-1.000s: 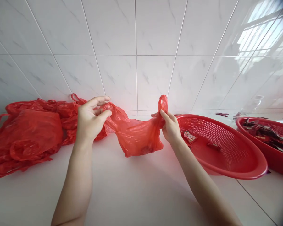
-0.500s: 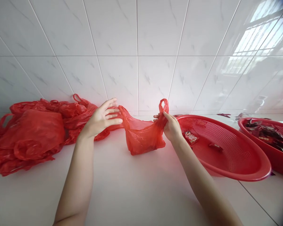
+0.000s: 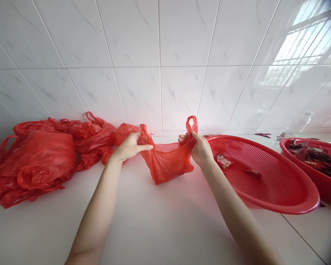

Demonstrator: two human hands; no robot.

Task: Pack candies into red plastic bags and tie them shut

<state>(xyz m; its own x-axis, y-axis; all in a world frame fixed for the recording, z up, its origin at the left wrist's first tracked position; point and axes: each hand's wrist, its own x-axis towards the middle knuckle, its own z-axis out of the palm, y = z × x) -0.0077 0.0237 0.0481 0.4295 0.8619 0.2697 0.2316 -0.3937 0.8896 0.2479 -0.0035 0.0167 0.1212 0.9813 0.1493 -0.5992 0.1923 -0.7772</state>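
A small red plastic bag [image 3: 167,163] hangs between my two hands, just above the white counter. My left hand [image 3: 130,146] pinches the bag's left handle, fingers closed on the plastic. My right hand [image 3: 199,149] grips the right handle, whose loop sticks up above the fingers. The bag sags in the middle, and something small weighs down its bottom. Just right of my right hand lies a red mesh basket [image 3: 276,191] with two small wrapped sweets [image 3: 223,161] in it.
A heap of red plastic bags [image 3: 41,158] lies at the left against the tiled wall. A second red basket [image 3: 317,167] full of wrapped sweets stands at the far right. White tiled wall runs close behind everything.
My left hand had let go and spread its fingers half a second ago; now it has moved right and closed on the bag's left handle. The right hand has held its grip.
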